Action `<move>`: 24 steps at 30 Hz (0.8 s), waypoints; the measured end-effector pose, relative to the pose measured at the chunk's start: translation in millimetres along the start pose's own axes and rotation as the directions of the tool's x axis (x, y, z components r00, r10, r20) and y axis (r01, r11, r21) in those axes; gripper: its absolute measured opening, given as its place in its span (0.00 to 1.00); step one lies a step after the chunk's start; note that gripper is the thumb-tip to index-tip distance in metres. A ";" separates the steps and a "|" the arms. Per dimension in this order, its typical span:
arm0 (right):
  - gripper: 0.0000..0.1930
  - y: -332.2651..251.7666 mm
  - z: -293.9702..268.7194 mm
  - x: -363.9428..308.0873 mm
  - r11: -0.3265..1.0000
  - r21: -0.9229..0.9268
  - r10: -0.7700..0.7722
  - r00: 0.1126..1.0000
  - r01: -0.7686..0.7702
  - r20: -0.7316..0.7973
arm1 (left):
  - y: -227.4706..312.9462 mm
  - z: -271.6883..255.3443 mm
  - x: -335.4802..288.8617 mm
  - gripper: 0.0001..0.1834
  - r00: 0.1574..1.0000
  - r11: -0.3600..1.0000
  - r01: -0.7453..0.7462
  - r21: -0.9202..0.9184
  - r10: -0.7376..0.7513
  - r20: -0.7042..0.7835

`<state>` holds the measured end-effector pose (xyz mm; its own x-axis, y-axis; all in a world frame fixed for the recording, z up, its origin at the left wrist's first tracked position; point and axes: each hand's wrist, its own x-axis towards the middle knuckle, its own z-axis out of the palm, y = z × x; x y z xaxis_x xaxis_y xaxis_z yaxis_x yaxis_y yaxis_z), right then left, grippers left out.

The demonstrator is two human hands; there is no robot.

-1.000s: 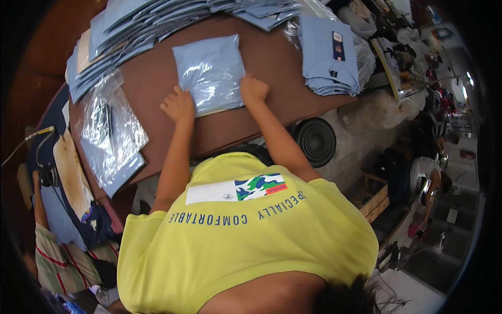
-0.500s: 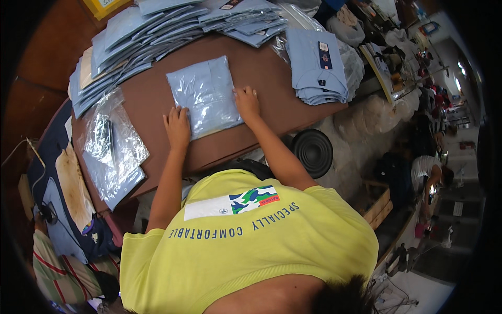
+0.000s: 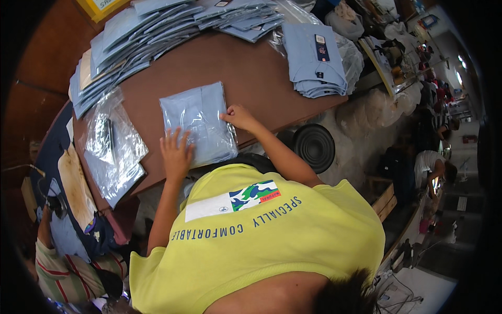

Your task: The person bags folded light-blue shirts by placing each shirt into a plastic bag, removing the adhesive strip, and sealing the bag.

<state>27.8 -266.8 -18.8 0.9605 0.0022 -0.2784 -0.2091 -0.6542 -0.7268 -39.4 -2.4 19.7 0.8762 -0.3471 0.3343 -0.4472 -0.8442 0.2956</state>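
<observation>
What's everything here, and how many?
Bagged shirt: one, blue, table's near edge
Far shirts: many, blue, table's far edge
Shirt stack: one, blue, table's right
Clear bags: uncounted, transparent, table's left
Table: one, brown, centre
Round thing: one, black, beside table
Panel: one, yellow, top left
Wooden box: one, brown, right
Co-workers: two plus, striped and pale tops, left and right
Clutter: uncounted, mixed colours, both sides
T-shirt: one, yellow, worn
Left grip: one, bare, bag's left
Right grip: one, bare, bag's right
</observation>
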 end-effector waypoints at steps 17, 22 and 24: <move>0.18 -100.0 -38.8 -38.4 0.574 0.816 -0.122 0.977 -0.075 0.176 | 31.5 -25.2 11.1 0.60 0.980 0.972 -0.085 -0.219 0.122 0.160; 0.33 -189.8 -48.7 -70.3 0.787 0.309 -0.522 0.843 0.534 -0.127 | 9.2 -1.4 30.2 0.49 0.985 0.094 0.166 -0.982 -0.050 0.162; 0.30 -201.3 -31.4 -70.7 0.864 0.135 -0.494 0.869 0.484 0.045 | 1.8 -10.8 44.7 0.46 0.879 -0.340 0.291 -0.894 -0.273 0.390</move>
<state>7.8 -159.0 166.9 0.9291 0.3592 0.0884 0.2594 -0.4622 -0.8480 -3.0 -15.0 44.8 0.9626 -0.2345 -0.1357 0.2466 0.5508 0.7974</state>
